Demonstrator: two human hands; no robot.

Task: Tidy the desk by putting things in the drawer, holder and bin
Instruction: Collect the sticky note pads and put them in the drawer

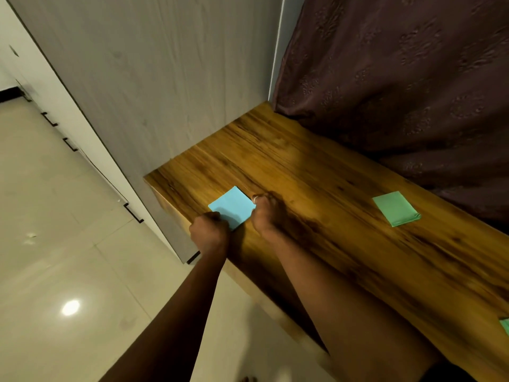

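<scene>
On my feed both grips meet at the blue notepad (pixel 234 205), which lies flat on the wooden surface (pixel 316 175) just left of the frame's centre, close to the surface's near edge and left end. My left grip (pixel 210 230) has its fingers curled over the pad's near corner, closed on it. My right grip (pixel 265 213) sits at the pad's right corner with fingers bent and a ring (pixel 255 199) showing on one of them. The fingertips touch the pad's edge, but the blur keeps me from telling whether they pinch it. A green notepad (pixel 396 208) lies flat well to the right, near the dark curtain (pixel 399 64). A corner of another green piece (pixel 505 326) shows at the right edge of the frame. A grey panel (pixel 165 78) stands along the surface's left end, and a pale tiled floor (pixel 55 216) fills the left side.
</scene>
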